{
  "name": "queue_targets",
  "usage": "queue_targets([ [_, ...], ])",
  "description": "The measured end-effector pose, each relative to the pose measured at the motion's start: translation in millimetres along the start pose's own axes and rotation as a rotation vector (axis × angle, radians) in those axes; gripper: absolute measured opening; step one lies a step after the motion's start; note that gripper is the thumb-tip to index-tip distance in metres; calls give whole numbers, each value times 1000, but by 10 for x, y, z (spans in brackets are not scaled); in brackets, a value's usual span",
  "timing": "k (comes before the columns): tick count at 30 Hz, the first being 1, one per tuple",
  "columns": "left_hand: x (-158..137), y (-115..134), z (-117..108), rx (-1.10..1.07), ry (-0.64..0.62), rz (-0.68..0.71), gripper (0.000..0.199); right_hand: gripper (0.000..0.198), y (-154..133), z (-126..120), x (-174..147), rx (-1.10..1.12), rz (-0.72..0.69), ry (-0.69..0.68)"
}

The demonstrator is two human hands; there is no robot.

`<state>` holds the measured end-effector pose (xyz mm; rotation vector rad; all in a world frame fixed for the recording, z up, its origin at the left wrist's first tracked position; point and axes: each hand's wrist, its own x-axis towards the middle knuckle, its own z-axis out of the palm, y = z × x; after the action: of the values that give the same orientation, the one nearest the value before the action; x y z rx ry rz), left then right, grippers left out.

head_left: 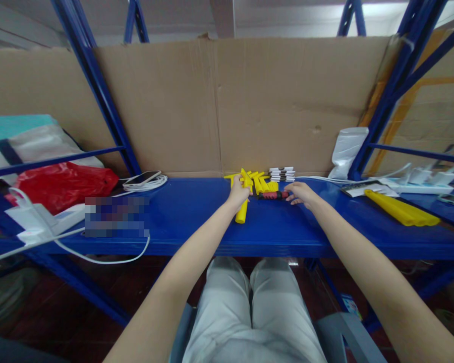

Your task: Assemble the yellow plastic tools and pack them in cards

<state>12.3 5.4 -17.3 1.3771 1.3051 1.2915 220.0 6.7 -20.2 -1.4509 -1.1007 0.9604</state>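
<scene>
2 bare forearms (pixel 191 259), pale grey trousers (pixel 229 302), softly creased

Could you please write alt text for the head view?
The person's left hand holds a yellow tubular piece over a flat blue shelf; the right hand is beside a red-and-black rod-shaped tool. Brown cardboard stands behind.

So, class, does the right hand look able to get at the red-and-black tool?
Probably yes: the right hand is open beside one end of the red-and-black tool, with nothing visible between them.
</scene>
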Motion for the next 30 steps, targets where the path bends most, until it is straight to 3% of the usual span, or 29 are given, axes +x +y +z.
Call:
queue_targets([
  [3, -5, 10, -2, 6, -7, 0, 60, 20, 14, -9, 37, -9, -170, 52],
  [6, -4, 13, -6, 15, -9, 1, 63, 20, 25, -14, 48, -167, -364, 97],
  [9, 7, 3, -15, 17, -6, 9, 67, 20, 23, -4, 22, -296, -461, 50],
  [13, 29, -7, -31, 23, 13, 39, 72, 22, 6, 22, -29, -375, -495, -42],
  [30, 209, -112, -79, -35, 88, 139, 63, 18, -8, 21, -78, -491, -477, -149],
])
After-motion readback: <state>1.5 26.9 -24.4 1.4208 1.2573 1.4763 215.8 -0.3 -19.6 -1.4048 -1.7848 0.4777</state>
